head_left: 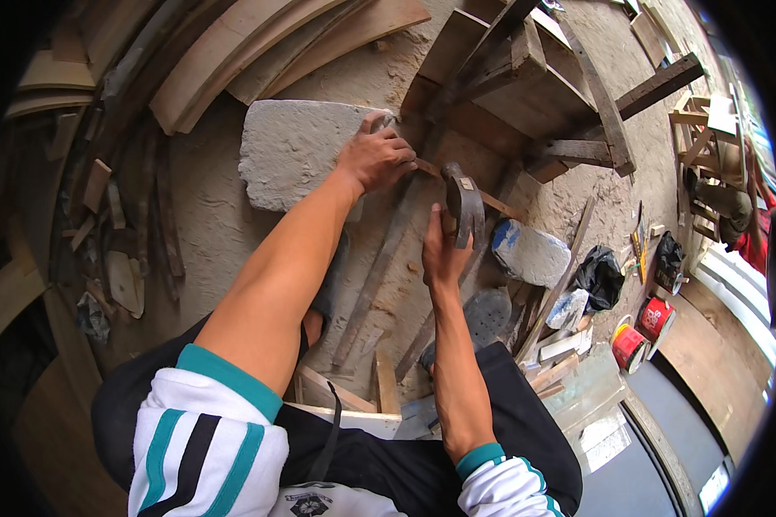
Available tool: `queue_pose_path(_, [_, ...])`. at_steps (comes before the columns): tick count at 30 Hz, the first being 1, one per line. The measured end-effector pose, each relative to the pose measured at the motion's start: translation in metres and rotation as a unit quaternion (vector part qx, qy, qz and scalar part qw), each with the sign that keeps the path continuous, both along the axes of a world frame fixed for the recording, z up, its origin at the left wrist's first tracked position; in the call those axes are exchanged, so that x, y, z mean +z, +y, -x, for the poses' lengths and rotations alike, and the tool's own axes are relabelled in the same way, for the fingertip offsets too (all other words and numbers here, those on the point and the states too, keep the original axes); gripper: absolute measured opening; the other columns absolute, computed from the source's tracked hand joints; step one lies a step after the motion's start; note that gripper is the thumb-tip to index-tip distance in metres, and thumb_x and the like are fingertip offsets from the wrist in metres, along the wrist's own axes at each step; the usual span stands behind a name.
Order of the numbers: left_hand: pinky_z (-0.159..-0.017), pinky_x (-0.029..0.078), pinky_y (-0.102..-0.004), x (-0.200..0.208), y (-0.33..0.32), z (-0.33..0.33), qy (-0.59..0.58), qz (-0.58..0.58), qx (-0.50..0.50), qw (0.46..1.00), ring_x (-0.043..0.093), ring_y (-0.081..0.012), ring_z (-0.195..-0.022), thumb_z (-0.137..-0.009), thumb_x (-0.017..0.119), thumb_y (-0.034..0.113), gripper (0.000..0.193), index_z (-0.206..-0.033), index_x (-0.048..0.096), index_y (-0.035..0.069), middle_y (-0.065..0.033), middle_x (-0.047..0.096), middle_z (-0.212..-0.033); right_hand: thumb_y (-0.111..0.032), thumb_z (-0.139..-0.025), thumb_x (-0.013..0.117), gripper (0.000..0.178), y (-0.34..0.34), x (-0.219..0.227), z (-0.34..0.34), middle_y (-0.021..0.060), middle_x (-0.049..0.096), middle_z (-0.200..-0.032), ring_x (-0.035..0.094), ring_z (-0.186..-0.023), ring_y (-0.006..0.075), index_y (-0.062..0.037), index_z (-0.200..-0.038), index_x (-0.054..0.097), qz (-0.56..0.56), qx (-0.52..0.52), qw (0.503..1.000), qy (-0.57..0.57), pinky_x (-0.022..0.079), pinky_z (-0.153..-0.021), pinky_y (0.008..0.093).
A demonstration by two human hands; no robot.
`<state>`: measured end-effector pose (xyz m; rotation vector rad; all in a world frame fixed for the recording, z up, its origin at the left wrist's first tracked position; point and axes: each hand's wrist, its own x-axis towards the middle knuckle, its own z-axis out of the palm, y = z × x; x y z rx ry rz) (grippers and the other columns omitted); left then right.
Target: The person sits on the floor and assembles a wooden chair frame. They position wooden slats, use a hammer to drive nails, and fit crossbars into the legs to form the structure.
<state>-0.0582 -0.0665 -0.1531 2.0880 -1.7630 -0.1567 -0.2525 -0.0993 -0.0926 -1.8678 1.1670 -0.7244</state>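
In my right hand (pixel 444 252) is a claw hammer (pixel 467 205), its metal head raised between my hands and its handle mostly hidden. My left hand (pixel 376 157) rests at the right end of a rough, whitish block (pixel 293 155), its fingers bent and pressed together. Something small and greyish shows at those fingertips, too small to name. A thin wooden strip (pixel 498 207) passes behind the hammer head, with its near-left end beside my left fingers. Beyond the hammer stands a wooden frame with panels and legs (pixel 535 99).
Curved wooden boards (pixel 224 56) are stacked at the far left, with offcuts (pixel 97 183) below them. To the right lie a second pale block with blue marks (pixel 533 254), a black plastic bag (pixel 600 277) and red cans (pixel 629 345). A small wooden piece (pixel 353 414) is between my legs.
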Motion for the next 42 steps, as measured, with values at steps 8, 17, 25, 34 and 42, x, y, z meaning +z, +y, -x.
queue_pose_path(8, [-0.113,0.017,-0.0432,0.000,-0.002,0.001,-0.006,-0.023,-0.005,1.000,0.060,-0.0092,-0.102,-0.091,0.058,0.040,0.023,-0.102,0.070,0.024,0.0091,0.069,-0.100,-0.009,-0.090,0.063,0.013,-0.004,-0.023,0.001,0.0173,0.064,-0.079,0.063,-0.067,0.0335,0.0018,-0.097,0.063,-0.029,0.018,0.998,0.057,0.047,-0.060,0.0403])
queue_pose_path(17, [-0.112,0.019,-0.0405,-0.001,-0.003,0.000,-0.012,0.005,0.005,1.000,0.062,-0.0091,-0.096,-0.087,0.064,0.039,0.019,-0.094,0.072,0.024,0.0094,0.070,-0.096,-0.011,-0.091,0.057,0.015,-0.020,-0.024,-0.002,0.0227,0.064,-0.078,0.064,-0.071,0.0404,-0.0017,-0.100,0.064,0.086,0.116,0.975,0.169,0.049,-0.060,0.0462])
queue_pose_path(25, [-0.111,0.020,-0.0397,0.002,-0.003,0.002,0.001,0.004,0.005,1.000,0.062,-0.0092,-0.096,-0.088,0.064,0.039,0.018,-0.094,0.072,0.024,0.0092,0.071,-0.095,-0.010,-0.090,0.060,0.016,-0.022,-0.015,0.000,0.0230,0.065,-0.084,0.065,-0.078,0.0393,0.0018,-0.099,0.062,-0.073,0.071,0.985,0.142,0.050,-0.066,0.0434])
queue_pose_path(34, [-0.110,0.021,-0.0389,0.001,-0.002,0.003,-0.001,-0.001,0.008,1.000,0.062,-0.0094,-0.095,-0.088,0.064,0.039,0.019,-0.095,0.072,0.024,0.0092,0.071,-0.096,-0.007,-0.089,0.060,0.018,-0.025,-0.010,-0.005,0.0215,0.066,-0.089,0.065,-0.080,0.0395,0.0005,-0.106,0.063,-0.123,0.079,0.971,0.187,0.050,-0.069,0.0425])
queue_pose_path(42, [-0.111,0.021,-0.0389,-0.001,-0.002,0.000,0.002,0.004,0.010,1.000,0.062,-0.0096,-0.094,-0.088,0.064,0.039,0.018,-0.094,0.072,0.023,0.0087,0.071,-0.095,-0.010,-0.088,0.061,0.017,-0.022,-0.022,-0.007,0.0236,0.066,-0.081,0.064,-0.078,0.0446,-0.0005,-0.102,0.062,-0.098,0.069,0.976,0.180,0.050,-0.066,0.0473])
